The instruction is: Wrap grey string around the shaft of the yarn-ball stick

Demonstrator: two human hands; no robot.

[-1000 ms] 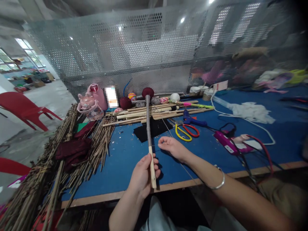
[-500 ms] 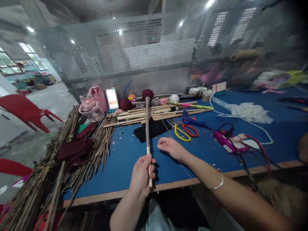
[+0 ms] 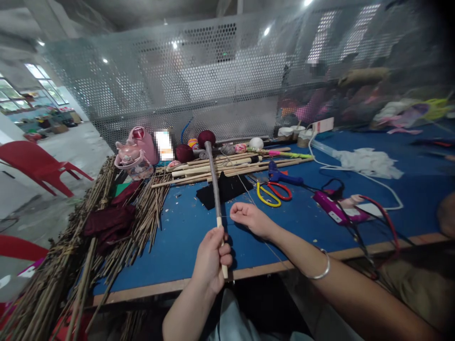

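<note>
My left hand (image 3: 212,258) is wrapped around the bare, pale lower end of a wooden stick (image 3: 214,189), which points up and away over the table. Grey yarn covers the stick above my grip, and its far end meets or overlaps a dark red ball (image 3: 206,138); I cannot tell if they are joined. To the right of the stick, my right hand (image 3: 252,219) pinches a thin grey yarn (image 3: 225,217) that runs taut to the lower edge of the wrapping. Further yarn trails below the right wrist toward the table's front edge.
Scissors (image 3: 269,195) with yellow and red handles lie by black cloth (image 3: 227,189) and a blue glue gun (image 3: 282,176). Loose sticks (image 3: 188,174) and yarn balls line the back. Bundled twigs (image 3: 106,246) fill the left. A purple power strip (image 3: 334,208) with cables is right.
The stick's far end has swung left together with the dark red ball's apparent position. My right hand has shifted slightly left, still pinching the yarn.
</note>
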